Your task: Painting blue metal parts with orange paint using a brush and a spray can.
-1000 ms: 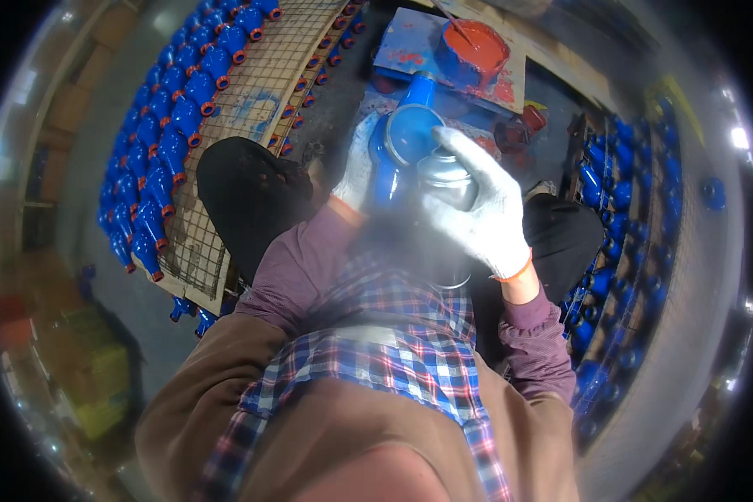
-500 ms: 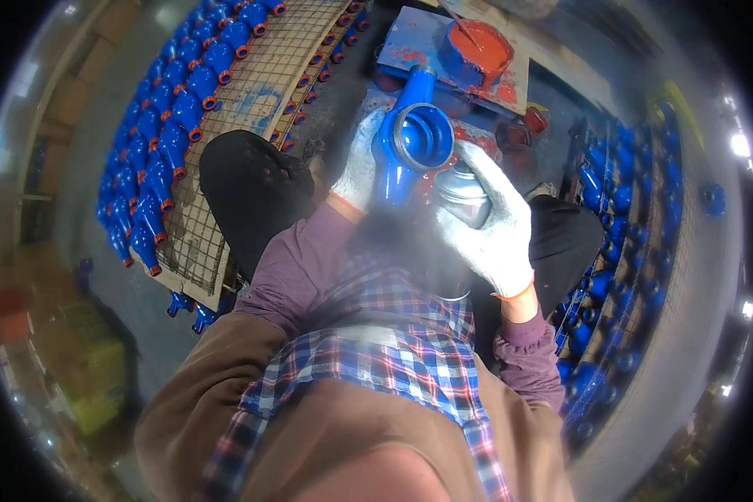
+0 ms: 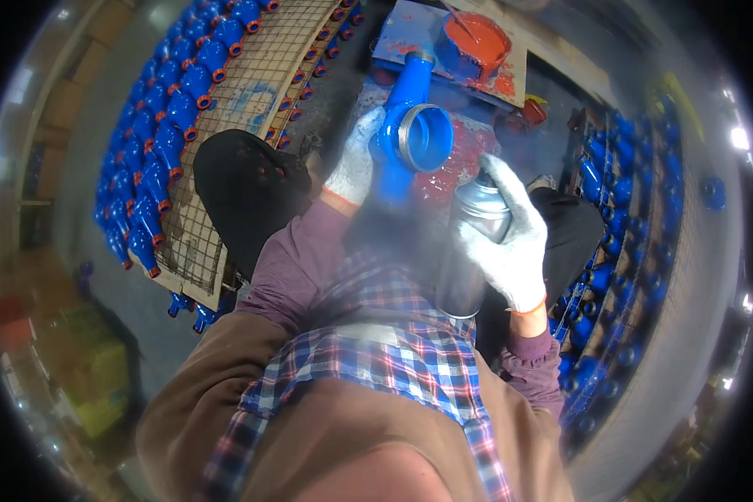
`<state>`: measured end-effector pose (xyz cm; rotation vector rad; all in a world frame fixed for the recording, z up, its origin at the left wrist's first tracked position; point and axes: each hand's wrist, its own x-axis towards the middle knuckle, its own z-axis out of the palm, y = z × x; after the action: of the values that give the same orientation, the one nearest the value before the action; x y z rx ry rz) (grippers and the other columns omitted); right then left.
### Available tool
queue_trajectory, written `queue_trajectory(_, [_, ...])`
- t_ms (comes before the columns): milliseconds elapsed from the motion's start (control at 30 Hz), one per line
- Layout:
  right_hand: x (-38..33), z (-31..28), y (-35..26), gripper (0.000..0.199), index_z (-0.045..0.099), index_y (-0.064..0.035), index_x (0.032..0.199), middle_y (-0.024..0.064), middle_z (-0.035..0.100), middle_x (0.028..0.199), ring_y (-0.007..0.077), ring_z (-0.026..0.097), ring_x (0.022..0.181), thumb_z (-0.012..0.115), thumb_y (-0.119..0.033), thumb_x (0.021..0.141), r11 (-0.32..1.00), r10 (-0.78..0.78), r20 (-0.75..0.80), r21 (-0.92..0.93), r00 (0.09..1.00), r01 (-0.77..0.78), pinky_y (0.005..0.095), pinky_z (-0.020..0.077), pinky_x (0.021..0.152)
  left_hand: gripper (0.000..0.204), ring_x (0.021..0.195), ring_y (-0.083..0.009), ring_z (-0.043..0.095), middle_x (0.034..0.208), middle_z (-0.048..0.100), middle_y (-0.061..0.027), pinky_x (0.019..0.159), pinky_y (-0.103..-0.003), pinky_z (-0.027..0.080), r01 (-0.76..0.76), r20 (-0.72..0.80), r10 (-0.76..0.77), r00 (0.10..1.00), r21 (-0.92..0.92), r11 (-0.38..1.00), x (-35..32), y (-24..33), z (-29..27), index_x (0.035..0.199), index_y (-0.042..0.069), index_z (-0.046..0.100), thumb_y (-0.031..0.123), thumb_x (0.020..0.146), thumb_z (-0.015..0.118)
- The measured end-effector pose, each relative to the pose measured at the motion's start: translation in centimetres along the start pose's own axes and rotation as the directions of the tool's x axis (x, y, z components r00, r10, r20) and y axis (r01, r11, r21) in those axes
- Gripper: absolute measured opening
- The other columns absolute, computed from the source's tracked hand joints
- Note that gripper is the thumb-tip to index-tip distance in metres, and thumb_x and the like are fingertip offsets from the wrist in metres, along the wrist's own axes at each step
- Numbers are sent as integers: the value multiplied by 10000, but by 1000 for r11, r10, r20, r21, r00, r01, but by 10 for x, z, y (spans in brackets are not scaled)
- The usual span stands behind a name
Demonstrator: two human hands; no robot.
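My left hand (image 3: 356, 163), in a white glove, grips a blue pipe fitting (image 3: 389, 140) by its left side. The fitting has a long neck pointing away from me and a wide, round threaded mouth facing right. Its near end is blurred by a dark haze. My right hand (image 3: 517, 243), also gloved in white, is wrapped round a silver spray can (image 3: 464, 280) held upright to the right of the fitting, apart from it. The forefinger lies at the can's top. Part of the can is hidden behind that hand.
A paint-smeared board (image 3: 402, 38) ahead bears a tub of orange-red paint (image 3: 481, 46) with a stick in it. To the left, a wire mesh rack (image 3: 197, 213) carries rows of blue fittings (image 3: 146, 217) with red ends. More blue fittings (image 3: 594, 284) crowd a rack at right.
My right hand has drawn the spray can down and to the right, away from the fitting. My left hand has raised the fitting slightly and turned its mouth further right.
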<state>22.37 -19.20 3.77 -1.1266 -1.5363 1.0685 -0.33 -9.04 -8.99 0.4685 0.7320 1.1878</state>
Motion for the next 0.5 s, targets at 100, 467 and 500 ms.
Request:
queue_trajectory(100, [5,0,-4,763,505,25,1391,131,629,1248,173,621,1080,827,-154,722,998,-11,-65,54,998,15,329,493,961,650,1103,-285,647,1257,626,-161,929,-441,564,-193,106,164,981,405,894,14,-5,-4,1333,39,531,569,962,461])
queue_trajectory(467, [19,39,-1,720,546,-53,1369,138,700,1116,193,677,1028,821,-207,721,997,-60,-82,44,995,64,317,522,924,799,1046,-334,640,1198,624,-204,902,-455,548,132,254,-21,967,-427,895,6,-12,11,1287,-3,532,689,900,430])
queue_trajectory(500, [20,40,-1,709,557,-58,1361,139,703,1116,195,685,1020,820,-209,720,997,-76,-83,9,994,77,317,528,917,784,1041,-324,641,1202,626,-195,905,-449,546,189,312,-35,949,-475,859,10,-10,11,1290,6,536,682,907,427])
